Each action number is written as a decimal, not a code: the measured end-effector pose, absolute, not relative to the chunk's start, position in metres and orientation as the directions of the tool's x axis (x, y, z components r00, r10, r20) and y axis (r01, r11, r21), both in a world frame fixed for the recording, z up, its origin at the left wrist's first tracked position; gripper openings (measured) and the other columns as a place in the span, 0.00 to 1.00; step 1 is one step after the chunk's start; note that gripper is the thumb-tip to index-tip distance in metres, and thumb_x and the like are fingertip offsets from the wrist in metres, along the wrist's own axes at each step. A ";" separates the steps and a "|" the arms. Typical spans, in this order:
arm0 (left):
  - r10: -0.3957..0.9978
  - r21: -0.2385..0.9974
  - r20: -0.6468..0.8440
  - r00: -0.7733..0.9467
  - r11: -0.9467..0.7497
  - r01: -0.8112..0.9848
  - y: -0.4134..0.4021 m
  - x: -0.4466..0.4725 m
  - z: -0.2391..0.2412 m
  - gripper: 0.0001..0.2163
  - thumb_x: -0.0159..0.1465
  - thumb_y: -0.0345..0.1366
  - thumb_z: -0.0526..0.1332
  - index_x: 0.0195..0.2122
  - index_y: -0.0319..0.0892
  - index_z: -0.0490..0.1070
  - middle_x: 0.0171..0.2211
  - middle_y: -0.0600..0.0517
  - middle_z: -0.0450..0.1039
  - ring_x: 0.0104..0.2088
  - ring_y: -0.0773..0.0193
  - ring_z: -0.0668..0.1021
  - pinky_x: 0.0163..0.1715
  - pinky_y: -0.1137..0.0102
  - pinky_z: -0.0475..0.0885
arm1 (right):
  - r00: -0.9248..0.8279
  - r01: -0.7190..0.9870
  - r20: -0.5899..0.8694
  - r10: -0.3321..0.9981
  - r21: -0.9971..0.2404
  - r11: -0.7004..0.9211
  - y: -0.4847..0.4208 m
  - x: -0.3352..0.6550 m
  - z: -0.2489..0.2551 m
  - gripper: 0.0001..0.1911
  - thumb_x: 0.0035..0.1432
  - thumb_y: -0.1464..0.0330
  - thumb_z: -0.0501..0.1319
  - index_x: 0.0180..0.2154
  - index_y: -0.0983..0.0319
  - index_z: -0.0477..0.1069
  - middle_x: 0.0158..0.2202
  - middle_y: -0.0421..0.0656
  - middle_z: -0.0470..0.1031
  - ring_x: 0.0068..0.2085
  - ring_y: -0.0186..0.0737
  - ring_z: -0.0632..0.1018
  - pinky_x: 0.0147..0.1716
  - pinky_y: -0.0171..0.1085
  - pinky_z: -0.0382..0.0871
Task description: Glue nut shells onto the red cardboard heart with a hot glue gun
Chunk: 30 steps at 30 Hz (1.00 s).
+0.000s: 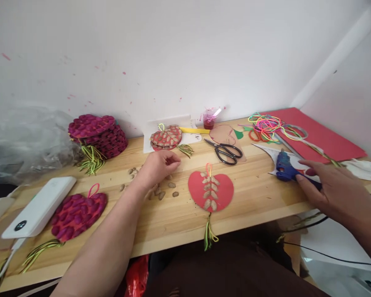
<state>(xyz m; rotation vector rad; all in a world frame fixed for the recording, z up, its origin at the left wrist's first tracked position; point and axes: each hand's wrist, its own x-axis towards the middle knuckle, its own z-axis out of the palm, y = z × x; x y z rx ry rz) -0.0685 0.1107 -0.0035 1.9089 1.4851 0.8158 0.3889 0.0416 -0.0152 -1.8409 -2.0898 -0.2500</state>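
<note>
One red heart lies on the table, with one column of glued shells down its middle. Left of heart: left hand, fingers curled, tips pinched over loose shells; whether it holds one, cannot tell. Right of heart: right hand, fingers closed round one blue glue gun. Behind heart: one pair of scissors.
</note>
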 end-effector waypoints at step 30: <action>0.904 0.961 0.077 0.420 0.046 -0.274 0.083 -0.037 0.008 0.10 0.54 0.32 0.76 0.38 0.43 0.83 0.30 0.53 0.79 0.28 0.72 0.76 0.34 0.75 0.74 | -0.276 0.093 -0.003 0.961 -0.995 0.024 0.066 0.155 0.029 0.11 0.54 0.62 0.70 0.29 0.61 0.71 0.23 0.37 0.75 0.24 0.32 0.75 0.24 0.33 0.67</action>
